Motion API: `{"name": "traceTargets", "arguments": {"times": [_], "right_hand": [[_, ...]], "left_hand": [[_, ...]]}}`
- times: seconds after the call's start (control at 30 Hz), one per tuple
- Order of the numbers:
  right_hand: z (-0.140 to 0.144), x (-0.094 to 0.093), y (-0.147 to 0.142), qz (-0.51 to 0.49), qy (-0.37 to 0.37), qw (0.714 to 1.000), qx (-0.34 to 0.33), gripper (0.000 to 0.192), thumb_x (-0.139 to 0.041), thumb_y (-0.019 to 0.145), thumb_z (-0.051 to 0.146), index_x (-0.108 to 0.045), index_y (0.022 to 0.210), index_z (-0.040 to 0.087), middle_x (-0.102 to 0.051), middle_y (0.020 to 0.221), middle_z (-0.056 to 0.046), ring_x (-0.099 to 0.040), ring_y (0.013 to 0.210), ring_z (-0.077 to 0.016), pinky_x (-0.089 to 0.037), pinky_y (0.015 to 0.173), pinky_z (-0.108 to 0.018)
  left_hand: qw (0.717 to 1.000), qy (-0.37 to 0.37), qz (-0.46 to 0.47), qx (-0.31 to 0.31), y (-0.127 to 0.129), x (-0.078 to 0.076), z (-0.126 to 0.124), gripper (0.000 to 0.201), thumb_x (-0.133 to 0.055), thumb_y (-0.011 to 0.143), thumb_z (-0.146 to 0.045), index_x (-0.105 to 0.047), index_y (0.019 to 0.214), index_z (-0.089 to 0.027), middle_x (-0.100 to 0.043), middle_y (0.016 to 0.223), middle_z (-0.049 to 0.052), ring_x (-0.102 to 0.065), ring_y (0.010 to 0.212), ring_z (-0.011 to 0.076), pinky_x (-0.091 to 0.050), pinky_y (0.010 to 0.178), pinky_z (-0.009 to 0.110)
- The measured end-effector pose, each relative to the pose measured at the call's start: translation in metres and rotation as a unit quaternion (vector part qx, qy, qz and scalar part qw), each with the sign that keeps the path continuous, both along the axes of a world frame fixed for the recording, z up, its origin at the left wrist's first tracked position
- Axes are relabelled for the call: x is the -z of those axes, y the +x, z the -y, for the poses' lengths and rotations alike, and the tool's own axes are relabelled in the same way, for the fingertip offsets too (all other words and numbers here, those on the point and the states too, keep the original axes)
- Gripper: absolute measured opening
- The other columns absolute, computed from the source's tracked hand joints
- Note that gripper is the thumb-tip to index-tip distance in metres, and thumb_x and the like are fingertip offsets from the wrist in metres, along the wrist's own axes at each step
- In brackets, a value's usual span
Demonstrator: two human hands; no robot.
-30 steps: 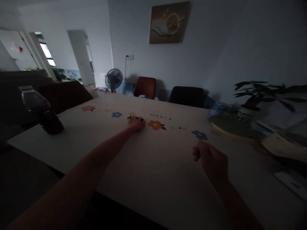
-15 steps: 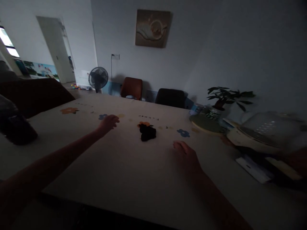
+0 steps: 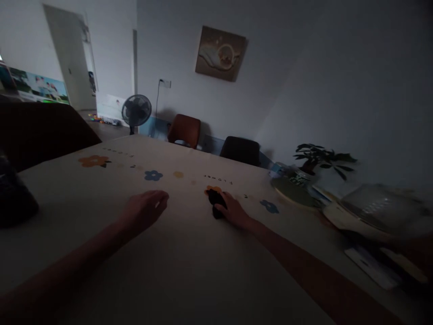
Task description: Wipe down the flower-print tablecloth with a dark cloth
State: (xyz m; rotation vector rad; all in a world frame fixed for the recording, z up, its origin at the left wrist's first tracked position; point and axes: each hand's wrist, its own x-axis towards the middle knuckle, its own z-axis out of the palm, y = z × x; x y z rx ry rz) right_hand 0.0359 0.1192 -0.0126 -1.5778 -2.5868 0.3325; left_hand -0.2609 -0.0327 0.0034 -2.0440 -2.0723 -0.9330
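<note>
A small black bundle (image 3: pixel 215 197), soft-looking and crumpled, lies on the pale tablecloth (image 3: pixel 189 262) by a printed orange flower. My right hand (image 3: pixel 235 211) grips it from the right, fingers on the far side and thumb across the near side. In the dim light I cannot make out exactly what the bundle is. My left hand (image 3: pixel 145 210) is over the tablecloth to the left, holding nothing. Its fingers are loosely curved, with a small gap between them and the thumb.
On the right stand a potted plant (image 3: pixel 306 169), a green round mat (image 3: pixel 292 193), a bowl under a translucent cover (image 3: pixel 375 203) and a white flat item (image 3: pixel 370 267). A dark object (image 3: pixel 15 198) sits at the left edge. Chairs (image 3: pixel 185 130) and a fan (image 3: pixel 136 110) are beyond the table.
My right hand has moved left and forward onto the black bundle and closed around it. My left hand has drawn back toward me. The camera view has tilted and shifted slightly.
</note>
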Motion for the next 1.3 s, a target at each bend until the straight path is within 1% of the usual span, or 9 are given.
{"name": "traceTargets", "arguments": {"times": [0.2, 0.37, 0.6, 0.7, 0.77, 0.9, 1.0, 1.17, 1.3], "right_hand": [[-0.042, 0.010, -0.108, 0.009, 0.031, 0.999, -0.022, 0.068, -0.037, 0.096, 0.053, -0.033, 0.152, 0.013, -0.016, 0.163, -0.018, -0.011, 0.150, -0.0341, -0.016, 0.118, -0.054], [-0.055, 0.012, -0.223, -0.011, 0.039, 0.994, -0.104, 0.067, -0.033, 0.098, 0.053, -0.030, 0.153, 0.017, -0.021, 0.163, -0.013, -0.014, 0.149, -0.0340, -0.016, 0.116, -0.061], [-0.011, 0.004, -0.368, -0.016, 0.032, 0.950, -0.309, 0.058, -0.035, 0.096, 0.061, -0.039, 0.148, 0.035, -0.021, 0.164, 0.000, -0.018, 0.146, -0.0354, -0.016, 0.112, -0.068], [0.011, 0.005, -0.406, -0.004, 0.038, 0.917, -0.397, 0.060, -0.037, 0.094, 0.064, -0.041, 0.146, 0.034, -0.021, 0.163, 0.005, -0.019, 0.144, -0.0369, -0.017, 0.111, -0.068], [0.015, 0.010, -0.421, -0.013, 0.049, 0.909, -0.413, 0.060, -0.039, 0.093, 0.064, -0.042, 0.144, 0.035, -0.024, 0.162, 0.007, -0.020, 0.144, -0.0372, -0.015, 0.111, -0.069], [-0.004, 0.015, -0.414, -0.040, 0.050, 0.935, -0.350, 0.050, -0.039, 0.096, 0.056, -0.049, 0.140, 0.034, -0.029, 0.160, 0.008, -0.025, 0.143, -0.0351, -0.014, 0.112, -0.069], [-0.037, 0.011, -0.374, -0.043, 0.040, 0.966, -0.254, 0.050, -0.034, 0.099, 0.053, -0.050, 0.140, 0.029, -0.032, 0.159, 0.004, -0.027, 0.142, -0.0326, -0.015, 0.112, -0.067], [-0.105, 0.006, -0.254, -0.030, 0.043, 0.995, -0.080, 0.051, -0.029, 0.101, 0.051, -0.052, 0.138, 0.023, -0.034, 0.158, -0.003, -0.028, 0.141, -0.0334, -0.019, 0.113, -0.064], [-0.140, 0.006, -0.139, 0.002, 0.036, 0.997, 0.072, 0.053, -0.029, 0.101, 0.050, -0.051, 0.140, 0.021, -0.033, 0.157, -0.012, -0.029, 0.141, -0.0368, -0.025, 0.110, -0.066]], "left_hand": [[0.984, 0.130, -0.070, 0.096, 0.008, -0.004, 0.006, 0.029, -0.041, 0.093, -0.024, -0.067, 0.082, -0.020, -0.072, 0.076, 0.004, -0.066, 0.069, 0.0145, -0.036, 0.053, 0.022], [0.967, 0.220, -0.117, 0.060, -0.001, -0.013, 0.004, 0.024, -0.044, 0.092, -0.018, -0.062, 0.076, -0.020, -0.067, 0.068, 0.001, -0.062, 0.062, 0.0142, -0.033, 0.050, 0.025], [0.949, 0.273, -0.152, -0.042, -0.023, -0.020, 0.000, 0.022, -0.046, 0.094, -0.021, -0.061, 0.078, -0.021, -0.069, 0.071, 0.001, -0.064, 0.066, 0.0147, -0.039, 0.055, 0.028], [0.952, 0.261, -0.146, -0.069, -0.028, -0.020, 0.000, 0.023, -0.043, 0.096, -0.026, -0.063, 0.085, -0.022, -0.073, 0.080, 0.001, -0.067, 0.071, 0.0141, -0.043, 0.061, 0.028], [0.955, 0.250, -0.136, -0.085, -0.033, -0.017, 0.000, 0.025, -0.041, 0.096, -0.027, -0.065, 0.088, -0.023, -0.074, 0.083, 0.002, -0.068, 0.075, 0.0145, -0.044, 0.062, 0.028], [0.953, 0.247, -0.133, -0.115, -0.040, -0.010, -0.001, 0.022, -0.045, 0.094, -0.027, -0.065, 0.087, -0.022, -0.073, 0.082, 0.001, -0.067, 0.073, 0.0153, -0.040, 0.057, 0.028], [0.952, 0.248, -0.125, -0.126, -0.041, -0.007, -0.003, 0.022, -0.046, 0.093, -0.024, -0.064, 0.081, -0.021, -0.071, 0.077, 0.001, -0.065, 0.067, 0.0143, -0.036, 0.054, 0.027], [0.962, 0.224, -0.085, -0.130, -0.038, -0.006, -0.004, 0.023, -0.044, 0.093, -0.026, -0.066, 0.088, -0.023, -0.072, 0.083, 0.002, -0.068, 0.078, 0.0156, -0.037, 0.056, 0.025], [0.971, 0.184, -0.051, -0.143, -0.040, -0.005, -0.003, 0.025, -0.044, 0.092, -0.029, -0.067, 0.089, -0.024, -0.073, 0.086, 0.001, -0.068, 0.079, 0.0158, -0.037, 0.058, 0.024]]}}
